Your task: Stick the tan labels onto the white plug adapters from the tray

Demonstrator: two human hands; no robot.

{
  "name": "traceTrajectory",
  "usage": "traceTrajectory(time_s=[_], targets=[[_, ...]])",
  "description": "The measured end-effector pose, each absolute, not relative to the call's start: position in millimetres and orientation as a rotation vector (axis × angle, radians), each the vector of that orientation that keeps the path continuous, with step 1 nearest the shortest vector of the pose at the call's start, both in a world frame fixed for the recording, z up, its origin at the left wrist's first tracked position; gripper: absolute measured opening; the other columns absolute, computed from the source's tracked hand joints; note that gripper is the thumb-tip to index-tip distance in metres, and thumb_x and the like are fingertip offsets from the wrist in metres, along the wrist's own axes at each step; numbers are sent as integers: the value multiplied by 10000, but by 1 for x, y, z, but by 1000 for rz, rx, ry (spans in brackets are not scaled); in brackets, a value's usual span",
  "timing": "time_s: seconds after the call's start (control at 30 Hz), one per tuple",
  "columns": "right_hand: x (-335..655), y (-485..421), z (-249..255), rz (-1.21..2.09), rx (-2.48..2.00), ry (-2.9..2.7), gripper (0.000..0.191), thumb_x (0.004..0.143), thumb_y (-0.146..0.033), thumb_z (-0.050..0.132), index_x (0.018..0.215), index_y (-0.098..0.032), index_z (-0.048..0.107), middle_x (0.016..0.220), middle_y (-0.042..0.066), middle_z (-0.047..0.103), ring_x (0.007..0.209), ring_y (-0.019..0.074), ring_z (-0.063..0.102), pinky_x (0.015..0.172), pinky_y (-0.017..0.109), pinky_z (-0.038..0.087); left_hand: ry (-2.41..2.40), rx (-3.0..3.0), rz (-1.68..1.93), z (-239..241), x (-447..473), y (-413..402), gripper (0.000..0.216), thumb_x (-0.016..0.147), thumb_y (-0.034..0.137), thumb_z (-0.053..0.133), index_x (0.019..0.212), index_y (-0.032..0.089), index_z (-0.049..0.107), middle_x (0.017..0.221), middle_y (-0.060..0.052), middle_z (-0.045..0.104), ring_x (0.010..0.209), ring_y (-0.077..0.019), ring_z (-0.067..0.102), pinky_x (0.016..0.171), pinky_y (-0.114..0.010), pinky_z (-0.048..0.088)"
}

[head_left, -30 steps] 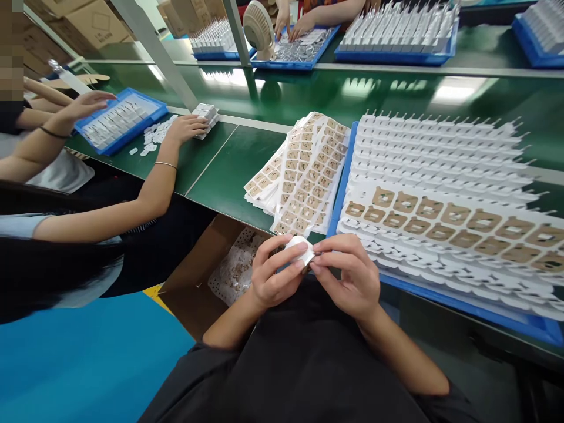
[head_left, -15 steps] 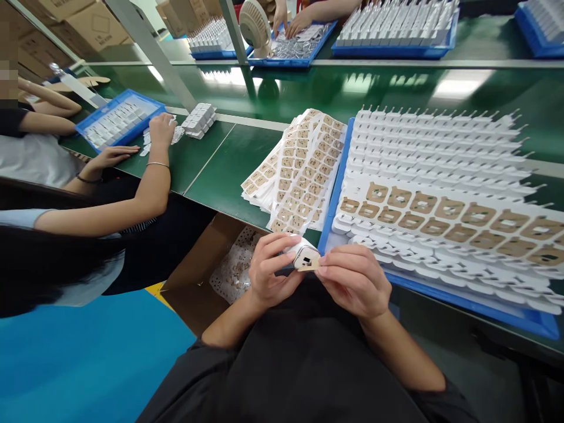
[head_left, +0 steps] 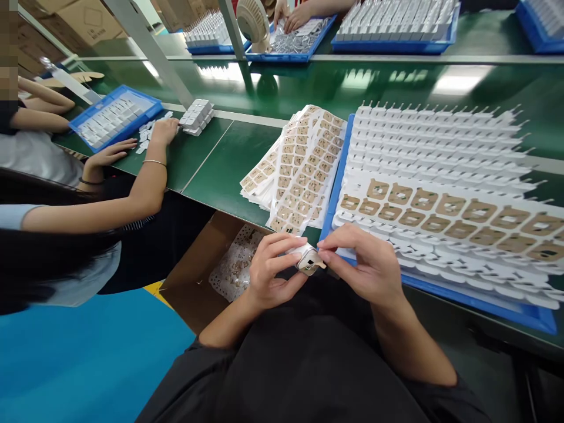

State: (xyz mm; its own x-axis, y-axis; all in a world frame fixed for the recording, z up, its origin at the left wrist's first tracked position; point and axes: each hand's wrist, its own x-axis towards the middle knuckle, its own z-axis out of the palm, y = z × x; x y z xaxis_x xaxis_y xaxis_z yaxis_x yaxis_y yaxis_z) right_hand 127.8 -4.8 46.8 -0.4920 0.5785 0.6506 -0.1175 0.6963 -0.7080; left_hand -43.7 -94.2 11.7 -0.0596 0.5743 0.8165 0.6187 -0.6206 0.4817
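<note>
My left hand point(head_left: 275, 267) is wrapped around a small white plastic housing point(head_left: 301, 254), its end face turned to the right. On that end face lies a tan adhesive sticker point(head_left: 311, 265) with a dark cutout, and a tab of it juts out at the right. My right hand point(head_left: 365, 261) is closed in a pinch at the sticker's edge; the fingertips cover what exactly they grip. Just beyond my hands, sheets of tan stickers point(head_left: 304, 170) lie fanned out. One more sticker sheet point(head_left: 425, 202) rests across rows of white housings point(head_left: 432, 138) in a blue tray point(head_left: 337, 176).
A cardboard box point(head_left: 194, 258) with used backing sheets stands below the bench edge. At left, a co-worker's hand point(head_left: 165, 130) is by a stack of white parts point(head_left: 197, 116). Farther back are a fan point(head_left: 253, 23) and more blue trays point(head_left: 392, 46).
My right hand has turned and shifted slightly, its fingers now higher on the end face. The sticker lies closer against the housing. The co-worker's hand moved slightly toward the stacked parts.
</note>
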Motion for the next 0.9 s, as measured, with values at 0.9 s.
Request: traceTrajectory(time_s=[0.9], targets=[[134,1,50,772,-279,-2100,110,915,-136,683,995,-211,680,852,40,731,771,155,693,703,271,573,-1392,-2188,-1695,17,-44,-96,383,796,124,775,1114,212,581,1132,-96,738,1069,-230,680,859,-418,616]])
